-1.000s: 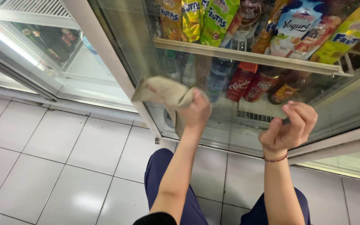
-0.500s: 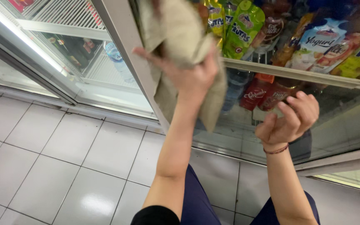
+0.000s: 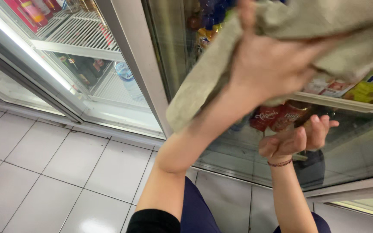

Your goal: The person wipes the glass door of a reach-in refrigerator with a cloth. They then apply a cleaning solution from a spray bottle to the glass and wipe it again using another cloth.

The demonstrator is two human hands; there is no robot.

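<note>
**Cloth pressed to a cooler door, above a white tiled floor**

Head view: the left hand [image 3: 277, 64] was raised high against the glass door [image 3: 238, 146] of a drinks cooler, its fingers wrapped into a beige cloth [image 3: 203, 82] and gripping it. The cloth lay bunched over the hand, and one loose end hung down beside the wrist in front of the glass. The hand and cloth were blurred, so the exact finger positions could not be told.

Lower and to the right, the right hand [image 3: 296, 140] was held near the glass with its palm turned up and its fingers loosely curled, holding nothing. A thin dark bracelet [image 3: 280, 163] circled that wrist.

Behind the glass, a shelf [image 3: 337, 103] carried colourful packets and cartons, with red bottles [image 3: 279, 116] standing below it. A grey metal door frame [image 3: 130, 64] divided this door from a second cooler compartment on the left, where a white wire rack [image 3: 76, 32] held bottles and a light strip [image 3: 26, 47] ran diagonally along the edge. The floor [image 3: 44, 172] was of glossy white square tiles with grey joints. The person's dark blue trousers [image 3: 195, 211] showed at the bottom.
</note>
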